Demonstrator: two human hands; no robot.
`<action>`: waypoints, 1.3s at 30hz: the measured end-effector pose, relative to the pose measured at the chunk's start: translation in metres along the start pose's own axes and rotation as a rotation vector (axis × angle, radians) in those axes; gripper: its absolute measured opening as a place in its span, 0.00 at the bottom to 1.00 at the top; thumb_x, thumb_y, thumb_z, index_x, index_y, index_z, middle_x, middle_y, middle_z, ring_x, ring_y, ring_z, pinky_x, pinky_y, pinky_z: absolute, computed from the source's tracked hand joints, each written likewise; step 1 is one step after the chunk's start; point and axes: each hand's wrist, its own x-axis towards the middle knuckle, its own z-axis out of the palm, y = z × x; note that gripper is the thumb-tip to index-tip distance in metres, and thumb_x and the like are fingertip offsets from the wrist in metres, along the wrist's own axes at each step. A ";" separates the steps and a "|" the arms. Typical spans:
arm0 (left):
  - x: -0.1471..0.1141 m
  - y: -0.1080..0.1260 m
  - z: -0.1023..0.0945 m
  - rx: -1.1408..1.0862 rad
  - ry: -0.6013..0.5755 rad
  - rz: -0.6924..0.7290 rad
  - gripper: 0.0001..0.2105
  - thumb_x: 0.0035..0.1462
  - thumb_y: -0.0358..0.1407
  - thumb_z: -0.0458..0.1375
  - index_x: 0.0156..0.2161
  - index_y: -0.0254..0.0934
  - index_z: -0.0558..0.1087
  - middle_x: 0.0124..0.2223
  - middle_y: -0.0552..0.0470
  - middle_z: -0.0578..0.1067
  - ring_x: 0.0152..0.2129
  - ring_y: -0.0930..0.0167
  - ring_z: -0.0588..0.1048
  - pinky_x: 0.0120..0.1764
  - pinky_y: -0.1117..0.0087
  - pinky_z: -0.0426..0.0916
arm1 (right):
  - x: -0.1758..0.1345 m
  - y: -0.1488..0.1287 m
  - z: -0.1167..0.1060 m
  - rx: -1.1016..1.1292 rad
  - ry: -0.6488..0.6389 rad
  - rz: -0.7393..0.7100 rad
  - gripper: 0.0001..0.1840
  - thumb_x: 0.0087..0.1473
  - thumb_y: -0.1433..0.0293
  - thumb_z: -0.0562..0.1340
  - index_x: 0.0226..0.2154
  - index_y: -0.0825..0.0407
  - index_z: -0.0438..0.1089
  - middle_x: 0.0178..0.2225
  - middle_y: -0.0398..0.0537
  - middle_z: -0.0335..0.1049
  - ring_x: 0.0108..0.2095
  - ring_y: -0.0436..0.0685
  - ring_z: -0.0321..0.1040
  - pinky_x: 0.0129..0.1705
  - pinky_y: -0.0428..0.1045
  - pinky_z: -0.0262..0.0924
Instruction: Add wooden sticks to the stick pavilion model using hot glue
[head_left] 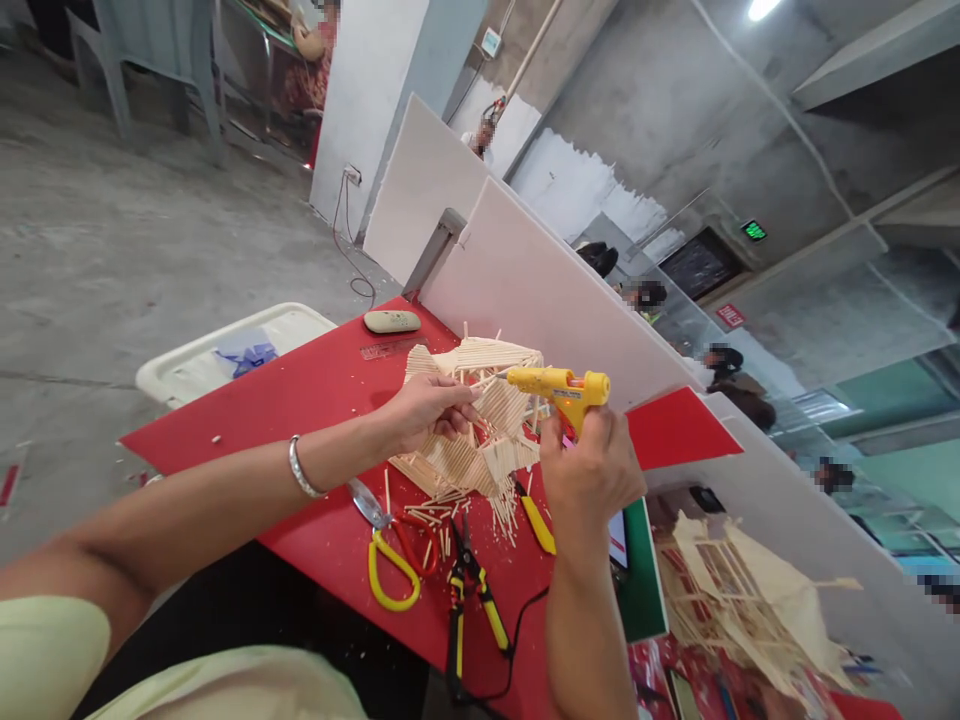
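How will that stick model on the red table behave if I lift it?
The stick model is probably light for its size, given its open gaps. Its ribbed panels look fairly stiff, though the thin sticks poking up might snap.

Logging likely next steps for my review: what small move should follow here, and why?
Probably a gentle squeeze of the glue gun onto the thin stick: the left hand pinches that stick over the stick-built model, and the right hand aims the gun at it.
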 end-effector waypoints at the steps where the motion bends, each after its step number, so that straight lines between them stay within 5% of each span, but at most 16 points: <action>1: 0.000 0.001 0.000 -0.006 -0.001 -0.014 0.11 0.48 0.37 0.68 0.22 0.34 0.74 0.24 0.44 0.77 0.15 0.76 0.71 0.15 0.76 0.62 | 0.000 0.000 0.000 0.006 0.011 0.008 0.17 0.56 0.62 0.59 0.46 0.53 0.66 0.34 0.52 0.68 0.31 0.58 0.64 0.28 0.50 0.48; 30: 0.001 -0.005 -0.006 0.070 -0.025 0.027 0.11 0.45 0.38 0.70 0.26 0.33 0.75 0.23 0.47 0.76 0.16 0.75 0.71 0.19 0.72 0.62 | -0.001 -0.003 -0.006 -0.091 -0.030 0.077 0.16 0.61 0.57 0.55 0.41 0.53 0.67 0.35 0.50 0.70 0.34 0.57 0.66 0.30 0.51 0.49; 39: -0.008 -0.001 -0.003 0.043 -0.007 0.039 0.09 0.45 0.36 0.70 0.27 0.32 0.76 0.25 0.46 0.77 0.16 0.76 0.71 0.18 0.74 0.63 | -0.004 -0.003 -0.010 0.026 -0.147 0.172 0.22 0.62 0.53 0.52 0.45 0.53 0.66 0.39 0.55 0.71 0.38 0.60 0.68 0.33 0.52 0.53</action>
